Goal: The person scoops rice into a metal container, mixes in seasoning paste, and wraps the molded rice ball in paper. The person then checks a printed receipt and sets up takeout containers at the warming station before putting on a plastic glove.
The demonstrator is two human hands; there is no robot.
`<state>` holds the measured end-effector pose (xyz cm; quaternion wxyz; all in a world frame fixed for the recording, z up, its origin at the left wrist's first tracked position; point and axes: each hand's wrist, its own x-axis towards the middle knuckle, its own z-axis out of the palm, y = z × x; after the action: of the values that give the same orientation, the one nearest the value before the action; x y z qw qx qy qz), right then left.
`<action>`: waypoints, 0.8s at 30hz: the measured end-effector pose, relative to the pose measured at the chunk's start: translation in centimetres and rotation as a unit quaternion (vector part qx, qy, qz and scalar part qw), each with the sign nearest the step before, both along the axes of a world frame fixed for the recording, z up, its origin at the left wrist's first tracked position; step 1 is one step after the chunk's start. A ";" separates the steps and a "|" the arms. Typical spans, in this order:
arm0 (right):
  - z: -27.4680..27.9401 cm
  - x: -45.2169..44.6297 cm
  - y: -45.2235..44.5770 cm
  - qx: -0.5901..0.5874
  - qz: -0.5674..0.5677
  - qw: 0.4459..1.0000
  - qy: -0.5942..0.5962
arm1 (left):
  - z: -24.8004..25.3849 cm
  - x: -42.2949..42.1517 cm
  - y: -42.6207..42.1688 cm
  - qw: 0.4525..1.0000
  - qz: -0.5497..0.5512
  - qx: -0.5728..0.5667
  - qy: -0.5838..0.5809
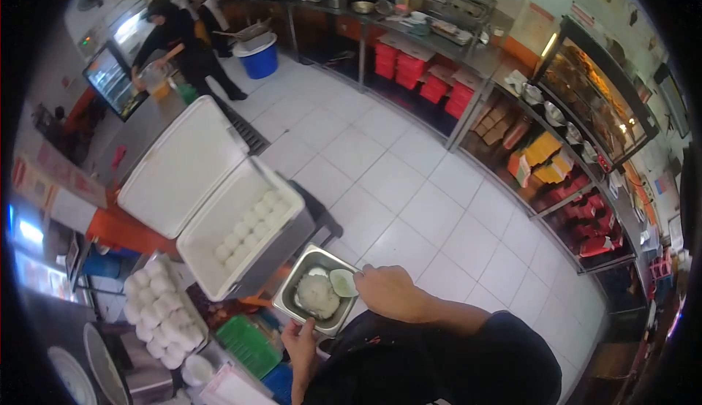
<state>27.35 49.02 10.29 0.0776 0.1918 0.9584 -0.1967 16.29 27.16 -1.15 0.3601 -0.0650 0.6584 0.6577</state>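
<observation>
White tiles spread beyond left fingers gripping a pan, right fingers a bowl.

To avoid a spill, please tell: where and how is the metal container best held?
I would grip the metal container by its near rim, from the lower left: the straight edge suits the left hand, while the right hand takes up the right side.

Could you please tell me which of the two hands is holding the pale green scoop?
The right hand holds the pale green scoop, over the metal container; the left hand instead grips the container's near rim.
</observation>
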 end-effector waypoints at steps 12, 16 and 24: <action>-1.6 10.5 31.6 -0.116 -0.189 0.937 0.271 | 1.4 3.7 39.5 0.984 -0.086 0.130 -0.091; -1.4 13.4 43.4 -0.102 -0.324 0.875 0.345 | -1.9 1.9 51.0 0.980 -0.133 0.114 -0.100; -37.9 33.6 54.6 -0.086 -0.822 0.562 0.042 | -1.8 -1.6 84.6 0.946 -0.299 0.092 -0.083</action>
<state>60.96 103.60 -27.62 -0.1414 0.8805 0.3668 -0.2650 14.64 111.73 -2.93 0.5976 0.1139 0.5522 0.5701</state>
